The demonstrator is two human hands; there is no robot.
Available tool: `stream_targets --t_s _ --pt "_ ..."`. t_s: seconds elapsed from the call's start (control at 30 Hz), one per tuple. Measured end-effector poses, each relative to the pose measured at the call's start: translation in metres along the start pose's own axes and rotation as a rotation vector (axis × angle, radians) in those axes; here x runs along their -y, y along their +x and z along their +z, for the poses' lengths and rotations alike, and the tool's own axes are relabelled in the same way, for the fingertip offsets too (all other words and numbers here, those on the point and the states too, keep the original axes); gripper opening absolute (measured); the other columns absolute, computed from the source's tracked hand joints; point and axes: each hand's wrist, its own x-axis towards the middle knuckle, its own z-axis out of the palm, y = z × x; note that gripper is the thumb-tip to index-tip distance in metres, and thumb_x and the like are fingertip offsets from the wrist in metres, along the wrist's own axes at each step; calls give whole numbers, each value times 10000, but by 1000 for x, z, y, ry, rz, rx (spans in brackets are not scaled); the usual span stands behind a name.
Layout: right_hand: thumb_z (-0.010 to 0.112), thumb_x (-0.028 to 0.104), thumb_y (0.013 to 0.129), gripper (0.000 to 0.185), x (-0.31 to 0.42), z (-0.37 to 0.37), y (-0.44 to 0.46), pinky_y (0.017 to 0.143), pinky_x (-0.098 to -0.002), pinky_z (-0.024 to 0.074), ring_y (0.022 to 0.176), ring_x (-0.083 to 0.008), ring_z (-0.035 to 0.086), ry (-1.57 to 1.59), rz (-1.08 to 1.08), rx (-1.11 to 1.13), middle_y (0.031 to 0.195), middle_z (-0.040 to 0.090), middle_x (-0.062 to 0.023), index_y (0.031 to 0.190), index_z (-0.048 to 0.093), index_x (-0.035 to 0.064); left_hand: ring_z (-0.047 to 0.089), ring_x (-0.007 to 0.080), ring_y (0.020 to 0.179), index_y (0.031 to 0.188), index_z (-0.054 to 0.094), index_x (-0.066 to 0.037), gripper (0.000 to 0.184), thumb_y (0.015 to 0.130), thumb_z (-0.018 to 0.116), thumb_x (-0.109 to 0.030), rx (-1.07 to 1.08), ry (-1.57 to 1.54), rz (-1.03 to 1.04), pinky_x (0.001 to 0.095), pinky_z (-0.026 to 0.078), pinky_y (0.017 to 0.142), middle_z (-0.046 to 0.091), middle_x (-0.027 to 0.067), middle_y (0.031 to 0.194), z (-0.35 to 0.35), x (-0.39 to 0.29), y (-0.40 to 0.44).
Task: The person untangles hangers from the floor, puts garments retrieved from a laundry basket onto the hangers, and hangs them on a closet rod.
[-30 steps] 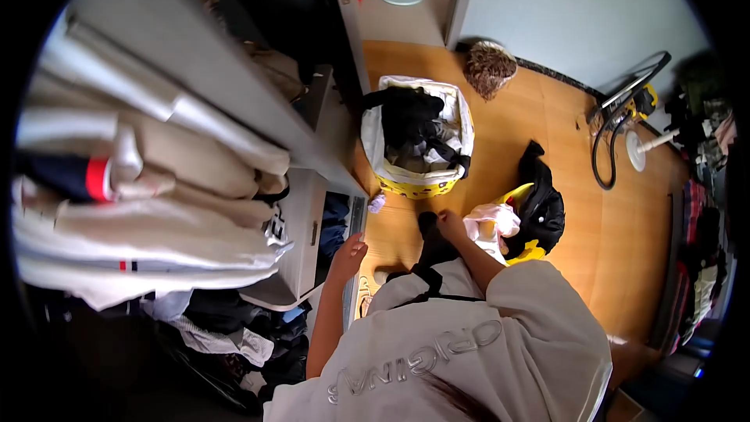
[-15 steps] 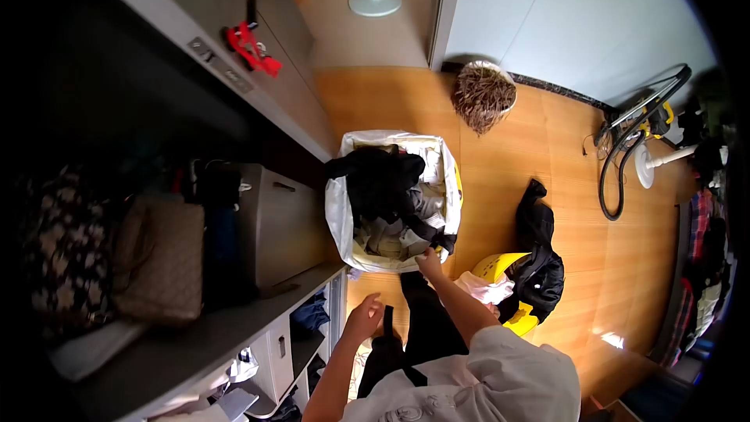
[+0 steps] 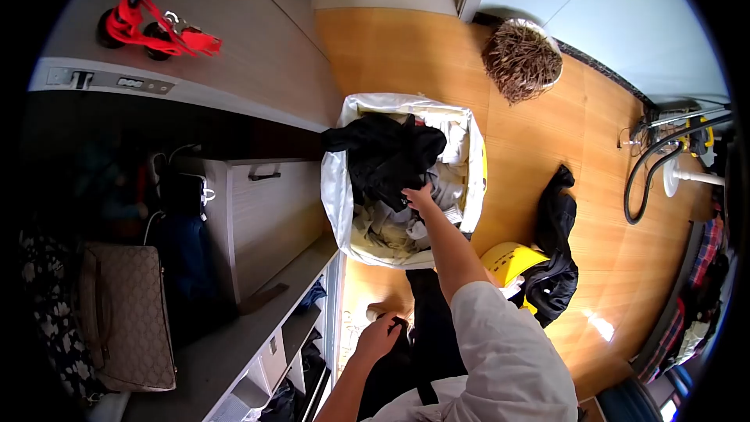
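Note:
In front of me stands a laundry basket with a white liner (image 3: 334,195), full of clothes. A black garment (image 3: 394,152) lies bunched on top, partly over the basket's left rim. My right hand (image 3: 418,197) reaches in from the near side, its fingers closed on the lower edge of this garment. Grey and white clothes (image 3: 445,187) lie beside and below it. Near my black-trousered legs, my left hand (image 3: 379,336) hangs with its fingers loosely bent and apart; I see nothing held in it.
Right of the basket, a yellow basket (image 3: 512,262) lies on the wooden floor with black clothing (image 3: 555,219) spilling out. A bundle of brown twigs (image 3: 522,61) stands by the wall, a vacuum cleaner (image 3: 695,137) farther right. An open cabinet door (image 3: 258,55) and a handbag (image 3: 129,316) are at left.
My right hand has moved from the basket's near rim inward onto the black garment. My left hand has dropped lower, nearer my leg. The view has shifted closer to the basket.

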Motion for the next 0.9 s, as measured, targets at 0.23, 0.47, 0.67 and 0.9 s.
stream_targets --t_s 0.23,0.47,0.67,0.9 --pt "618 208 686 244 -36 5 21 592 -289 433 675 -187 538 -683 -242 -126 650 496 -84 746 492 8 571 242 861 1080 488 -45 340 802 514 -238 -61 -159 0 319 446 737 588 118 928 3 -6 7" --pt "474 150 726 173 -20 -2 -71 546 -336 348 563 -228 446 23 -516 -38 582 460 -110 661 467 -11 576 190 808 1055 509 -52 295 820 507 -231 -125 -569 132 281 444 698 596 97 882 43 49 44" --pt "480 95 716 161 26 -51 -259 686 -255 368 670 -115 427 25 -838 245 714 465 -29 824 515 -20 485 242 998 1198 366 -151 495 823 415 -470 -19 -1557 -268 383 382 837 470 118 1144 -2 24 65" --pt "496 145 690 182 28 -61 -412 899 -433 282 685 -320 417 -326 -1320 800 663 355 -136 651 424 -17 477 257 1003 1160 411 -99 481 808 432 -426 462 -1927 335 378 371 881 481 140 1099 -23 -39 67"
